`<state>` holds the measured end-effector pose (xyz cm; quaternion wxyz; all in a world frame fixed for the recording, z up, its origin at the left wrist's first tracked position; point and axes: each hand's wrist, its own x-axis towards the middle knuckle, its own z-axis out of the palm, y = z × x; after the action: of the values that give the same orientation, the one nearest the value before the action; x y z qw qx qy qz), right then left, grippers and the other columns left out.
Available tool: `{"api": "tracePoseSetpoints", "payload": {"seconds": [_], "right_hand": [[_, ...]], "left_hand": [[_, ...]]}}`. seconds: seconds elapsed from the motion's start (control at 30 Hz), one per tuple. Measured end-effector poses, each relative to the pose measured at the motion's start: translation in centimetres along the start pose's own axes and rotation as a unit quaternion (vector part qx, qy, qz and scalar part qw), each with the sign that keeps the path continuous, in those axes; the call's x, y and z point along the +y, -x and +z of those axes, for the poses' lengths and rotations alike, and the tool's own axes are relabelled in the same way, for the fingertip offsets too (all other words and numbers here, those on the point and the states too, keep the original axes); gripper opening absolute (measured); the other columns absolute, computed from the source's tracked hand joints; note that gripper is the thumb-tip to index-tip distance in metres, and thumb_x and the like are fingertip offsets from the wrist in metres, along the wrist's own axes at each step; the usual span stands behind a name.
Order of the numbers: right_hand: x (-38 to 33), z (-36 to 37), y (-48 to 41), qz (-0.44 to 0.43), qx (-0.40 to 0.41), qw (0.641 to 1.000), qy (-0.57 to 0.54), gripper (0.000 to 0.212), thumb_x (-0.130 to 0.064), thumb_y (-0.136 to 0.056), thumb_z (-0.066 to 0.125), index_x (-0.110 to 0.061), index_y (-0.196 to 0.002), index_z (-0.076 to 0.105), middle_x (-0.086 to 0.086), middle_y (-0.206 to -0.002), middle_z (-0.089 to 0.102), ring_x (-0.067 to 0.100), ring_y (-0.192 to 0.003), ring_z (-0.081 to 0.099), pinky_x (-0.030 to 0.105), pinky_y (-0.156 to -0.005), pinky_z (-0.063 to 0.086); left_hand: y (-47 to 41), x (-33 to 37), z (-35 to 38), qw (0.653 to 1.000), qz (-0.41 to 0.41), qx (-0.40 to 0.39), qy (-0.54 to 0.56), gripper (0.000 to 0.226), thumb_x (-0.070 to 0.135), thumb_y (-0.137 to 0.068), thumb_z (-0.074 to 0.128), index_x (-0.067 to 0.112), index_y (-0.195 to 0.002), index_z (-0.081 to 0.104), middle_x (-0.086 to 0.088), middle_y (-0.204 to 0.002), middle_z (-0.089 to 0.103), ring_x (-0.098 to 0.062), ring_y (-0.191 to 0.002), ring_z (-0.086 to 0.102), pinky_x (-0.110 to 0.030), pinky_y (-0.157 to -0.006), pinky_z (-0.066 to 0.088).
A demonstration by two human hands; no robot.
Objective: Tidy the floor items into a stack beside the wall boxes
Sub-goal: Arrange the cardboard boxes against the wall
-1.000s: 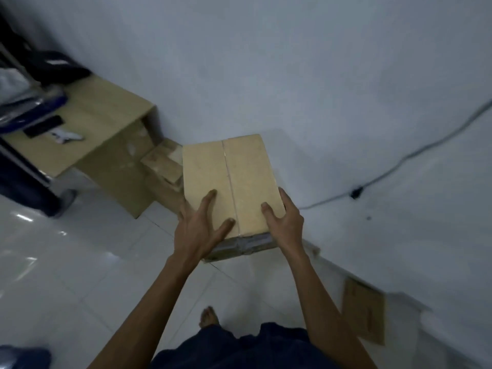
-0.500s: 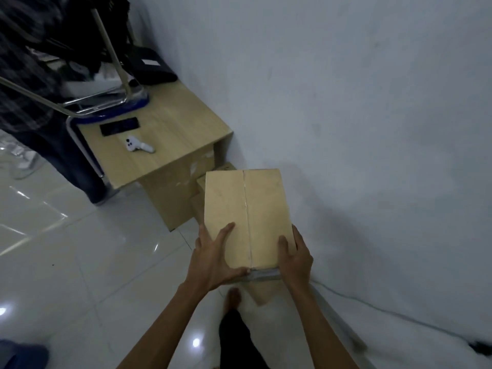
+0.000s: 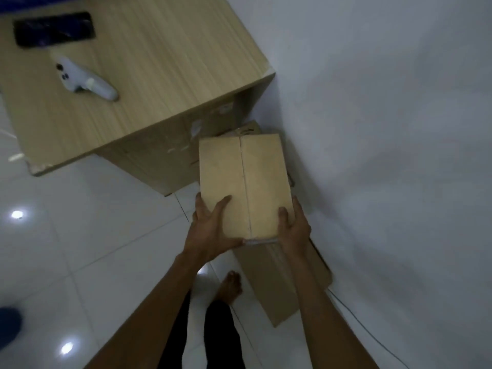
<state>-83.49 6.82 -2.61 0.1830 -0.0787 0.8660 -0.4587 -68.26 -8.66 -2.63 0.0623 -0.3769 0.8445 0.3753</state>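
I carry a closed cardboard box with a taped centre seam, held in the air close to the white wall. My left hand grips its near left corner, thumb on top. My right hand grips its near right corner, thumb on the lid. Below it a larger cardboard box lies on the floor against the wall. Part of another box shows behind the carried one, beside the desk.
A wooden desk stands at upper left with a white controller and a black phone on it. My bare foot is on the glossy white tiles. A thin cable runs along the wall base. The wall closes the right side.
I have stepped closer to the desk and wall. The box has travelled with both hands and now hangs over the floor box.
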Motion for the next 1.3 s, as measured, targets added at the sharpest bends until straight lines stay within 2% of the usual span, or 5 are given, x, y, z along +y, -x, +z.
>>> {"api": "tracePoseSetpoints", "payload": {"seconds": [0.1,0.2,0.37,0.53,1.3], "right_hand": [[1.2,1.4,-2.3,0.018,0.010,1.000,0.022,0.050,-0.024,-0.101,0.059,-0.012,-0.148,0.047,0.008,-0.141,0.058,0.012,-0.122,0.053,-0.005,-0.090,0.032],[1.3,2.3,-3.3,0.021,0.001,0.998,0.062,0.053,-0.022,-0.102,0.057,-0.012,-0.151,0.043,0.011,-0.146,0.054,0.025,-0.132,0.052,0.025,-0.107,0.041],[-1.7,4.6,-1.1,0.004,0.076,0.970,0.232,0.076,-0.030,-0.087,0.064,-0.025,-0.155,0.029,0.009,-0.165,0.013,0.033,-0.151,0.014,0.054,-0.119,0.014],[-2.0,9.0,3.7,0.044,-0.092,0.950,0.295,0.095,-0.075,-0.087,0.042,-0.034,-0.160,-0.004,0.010,-0.164,-0.026,0.040,-0.150,-0.023,0.072,-0.115,0.003],[-2.4,4.6,-11.9,-0.077,-0.180,0.945,0.262,0.115,-0.063,-0.067,0.081,-0.046,-0.157,0.012,-0.006,-0.166,-0.021,0.024,-0.151,-0.025,0.064,-0.118,0.004]], "left_hand": [[-2.4,-0.6,1.5,1.000,0.005,-0.005,-0.016,0.119,0.069,-0.051,0.085,0.056,-0.147,0.017,-0.004,-0.162,-0.012,-0.043,-0.143,0.024,-0.061,-0.101,0.045],[-3.6,-0.5,2.2,1.000,-0.022,-0.007,-0.014,0.105,0.062,-0.060,0.084,0.057,-0.144,0.020,-0.004,-0.162,-0.010,-0.042,-0.145,0.022,-0.060,-0.106,0.043],[-5.3,-0.7,0.9,0.985,0.101,0.080,-0.112,0.073,0.065,-0.092,0.045,0.037,-0.157,0.024,-0.014,-0.167,-0.014,-0.040,-0.153,-0.009,-0.058,-0.122,0.004],[-10.3,-1.5,-2.0,0.959,0.159,-0.017,-0.235,0.071,0.056,-0.101,0.036,0.036,-0.161,0.004,-0.010,-0.167,-0.018,-0.036,-0.154,-0.012,-0.061,-0.121,0.012],[-17.6,2.1,-3.1,0.976,0.061,-0.052,-0.205,0.099,0.073,-0.086,0.053,0.043,-0.158,-0.009,-0.006,-0.166,-0.023,-0.035,-0.153,-0.017,-0.058,-0.119,0.016]]}}
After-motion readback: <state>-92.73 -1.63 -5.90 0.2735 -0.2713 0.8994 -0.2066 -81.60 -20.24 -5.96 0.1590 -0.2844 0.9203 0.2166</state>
